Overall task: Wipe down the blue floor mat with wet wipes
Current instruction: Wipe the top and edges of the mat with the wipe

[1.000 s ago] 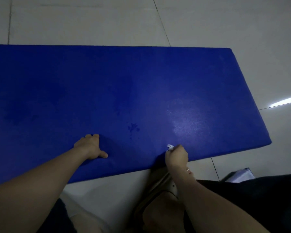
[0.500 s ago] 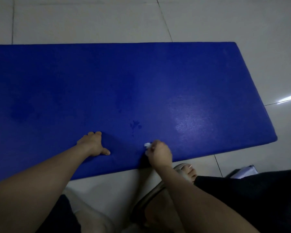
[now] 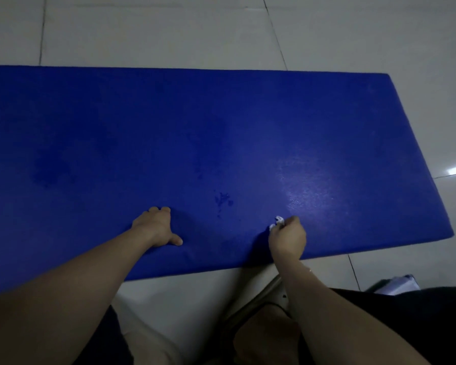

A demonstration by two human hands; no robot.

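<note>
Pale floor tiles (image 3: 169, 35) lie open along the top of the frame and past the right end of the one blue mat (image 3: 169, 127). The mat runs off the left edge, its near edge slanting across the lower middle. Two bare forearms reach up from the bottom. The left hand (image 3: 156, 227) braces on the mat at lower centre, fingers folded under, thumb out. The right hand (image 3: 287, 238), just inside the near edge, clenches one crumpled white wet wipe (image 3: 278, 222) against the mat.

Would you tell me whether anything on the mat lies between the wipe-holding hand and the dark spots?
Nothing visible does: bare blue mat separates the right hand, gripping the wipe, from the dark spots.
</note>
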